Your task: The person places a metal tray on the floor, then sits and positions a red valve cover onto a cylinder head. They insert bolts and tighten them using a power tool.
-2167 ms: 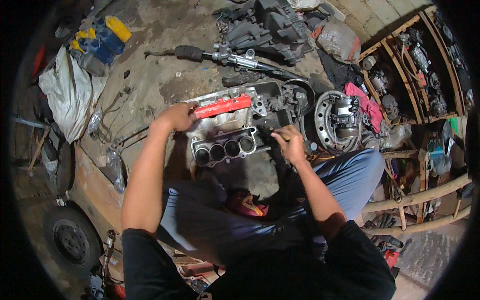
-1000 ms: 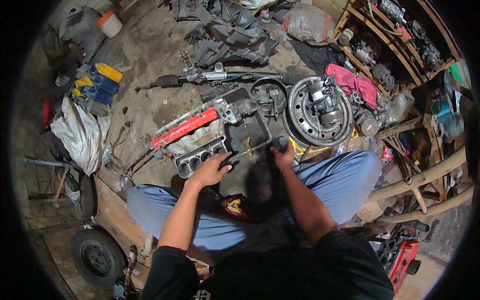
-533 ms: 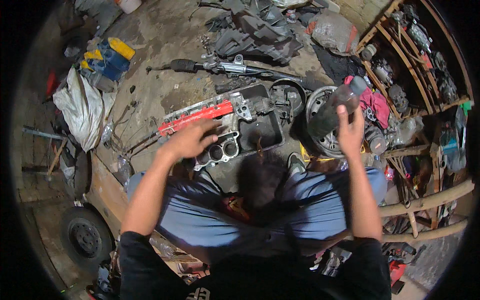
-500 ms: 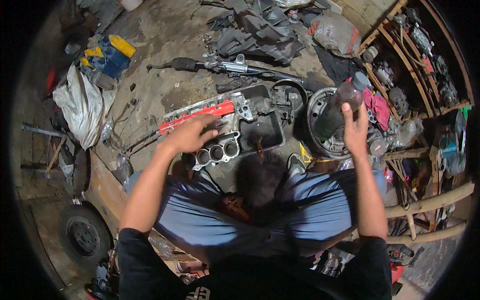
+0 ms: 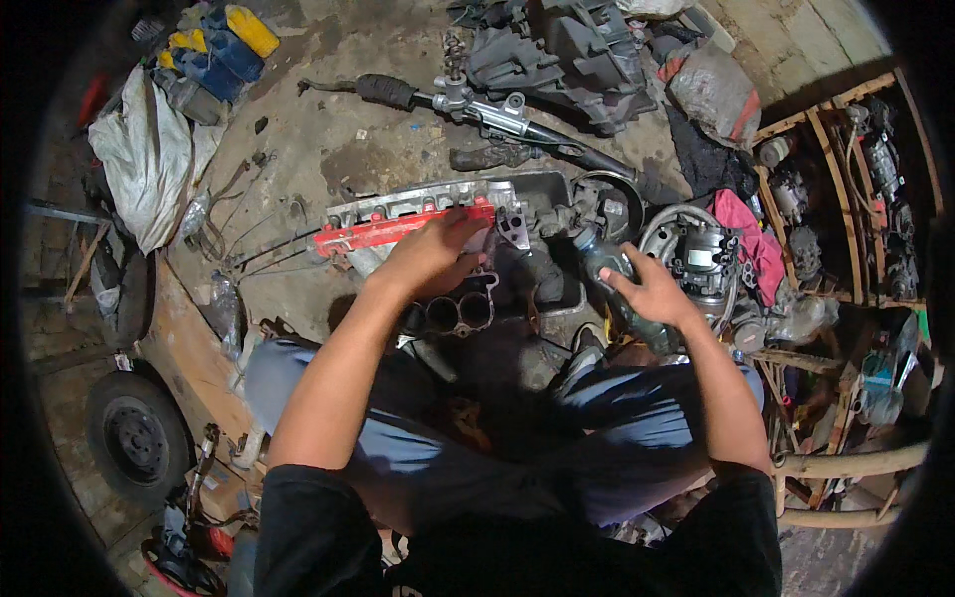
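Note:
My left hand (image 5: pixel 428 261) lies on a metal engine part with a row of round ports, an intake manifold (image 5: pixel 460 312) by its look. Its fingers reach over the right end of the red bar (image 5: pixel 368 235) along the part, thumb apart. Some fingertips are hidden. In my right hand (image 5: pixel 652 287) is a clear plastic bottle (image 5: pixel 637 326) with dark contents. It tilts, its grey capped end up and to the left, beside the manifold's right end. Behind the manifold's right end, a dark tray (image 5: pixel 569 289) shows on the floor.
Beyond the manifold lies a steering rack (image 5: pixel 497 117), with a large grey casing (image 5: pixel 562 65) behind it. At right stand a round metal assembly (image 5: pixel 701 261), a pink cloth (image 5: pixel 748 244) and wooden shelves (image 5: pixel 834 189) of parts. A white sack (image 5: pixel 149 164) and a tyre (image 5: pixel 139 438) are at left.
My right hand has brought the bottle left and lower, swinging its capped end toward the manifold. My left hand has slid right along the red bar. The whole view has shifted.

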A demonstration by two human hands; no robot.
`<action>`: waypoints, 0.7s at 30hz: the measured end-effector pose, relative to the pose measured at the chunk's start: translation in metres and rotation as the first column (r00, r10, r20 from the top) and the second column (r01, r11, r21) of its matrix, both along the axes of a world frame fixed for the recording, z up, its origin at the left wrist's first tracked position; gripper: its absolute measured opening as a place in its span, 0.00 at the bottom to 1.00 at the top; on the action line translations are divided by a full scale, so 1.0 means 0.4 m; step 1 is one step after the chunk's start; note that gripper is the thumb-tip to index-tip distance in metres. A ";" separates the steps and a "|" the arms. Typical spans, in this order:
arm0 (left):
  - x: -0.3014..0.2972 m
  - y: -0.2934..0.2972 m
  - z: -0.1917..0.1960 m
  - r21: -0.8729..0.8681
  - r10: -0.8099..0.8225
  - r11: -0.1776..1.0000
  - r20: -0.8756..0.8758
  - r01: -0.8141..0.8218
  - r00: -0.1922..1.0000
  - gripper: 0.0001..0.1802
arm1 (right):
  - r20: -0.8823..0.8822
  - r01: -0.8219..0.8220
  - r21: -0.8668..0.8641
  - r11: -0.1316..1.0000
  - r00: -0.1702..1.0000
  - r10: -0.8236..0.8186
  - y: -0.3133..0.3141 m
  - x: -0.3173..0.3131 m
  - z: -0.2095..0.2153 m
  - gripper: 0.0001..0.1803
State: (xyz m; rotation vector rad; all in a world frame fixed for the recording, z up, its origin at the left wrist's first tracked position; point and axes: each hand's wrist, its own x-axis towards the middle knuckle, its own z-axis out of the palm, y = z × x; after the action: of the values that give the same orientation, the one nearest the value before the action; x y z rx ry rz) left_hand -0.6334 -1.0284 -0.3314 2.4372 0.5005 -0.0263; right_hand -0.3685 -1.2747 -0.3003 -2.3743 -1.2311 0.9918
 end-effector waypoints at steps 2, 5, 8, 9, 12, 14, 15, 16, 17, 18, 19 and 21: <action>0.002 0.014 0.004 -0.020 0.001 1.000 0.013 -0.001 1.000 0.28 | -0.008 -0.037 -0.130 0.991 0.999 0.037 0.021 -0.006 -0.010 0.45; -0.002 0.031 0.007 -0.039 0.036 0.999 0.004 -0.036 0.999 0.28 | 0.030 -0.094 -0.240 0.966 0.994 0.104 0.048 -0.012 -0.024 0.43; -0.009 0.044 0.004 -0.054 0.039 0.998 0.007 -0.039 0.999 0.30 | 0.066 -0.073 -0.229 0.971 0.994 0.090 0.066 -0.023 -0.040 0.35; -0.008 0.046 0.011 -0.051 0.042 0.998 -0.013 -0.042 0.999 0.30 | 0.059 -0.061 -0.213 0.975 0.995 0.075 0.076 -0.027 -0.041 0.33; -0.012 0.048 0.010 -0.037 0.038 0.999 -0.025 -0.039 0.999 0.31 | 0.019 -0.139 -0.240 0.961 0.989 0.148 0.092 -0.032 -0.039 0.34; -0.016 0.046 0.009 -0.044 0.037 0.998 -0.016 -0.038 0.999 0.31 | 0.018 -0.150 -0.254 0.955 0.987 0.160 0.100 -0.047 -0.037 0.34; -0.016 0.045 0.014 -0.055 0.039 0.998 -0.011 -0.039 0.999 0.31 | 0.017 -0.155 -0.259 0.953 0.986 0.165 0.102 -0.051 -0.036 0.34; -0.016 0.044 0.019 -0.066 0.040 0.997 -0.006 -0.041 0.999 0.31 | 0.038 -0.137 -0.290 0.947 0.987 0.154 0.102 -0.051 -0.041 0.34; -0.016 0.044 0.025 -0.084 0.051 0.995 -0.034 -0.054 0.998 0.31 | 0.059 -0.117 -0.322 0.940 0.988 0.143 0.101 -0.051 -0.051 0.34; -0.017 0.043 0.033 -0.100 0.061 0.993 -0.061 -0.067 0.996 0.31 | 0.081 -0.096 -0.351 0.931 0.988 0.132 0.101 -0.050 -0.058 0.34; -0.016 0.042 0.037 -0.117 0.070 0.990 -0.088 -0.080 0.994 0.31 | 0.102 -0.082 -0.370 0.925 0.986 0.129 0.101 -0.048 -0.062 0.34; -0.026 0.039 0.030 -0.071 0.059 0.996 -0.028 -0.061 0.998 0.30 | 0.144 -0.056 -0.406 0.912 0.982 0.125 0.105 -0.045 -0.064 0.35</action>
State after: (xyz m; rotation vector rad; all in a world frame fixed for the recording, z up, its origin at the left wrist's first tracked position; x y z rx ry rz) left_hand -0.6439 -1.0130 -0.3194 2.3534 0.5747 -0.0500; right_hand -0.3866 -1.2326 -0.3258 -2.7852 -1.3120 1.1933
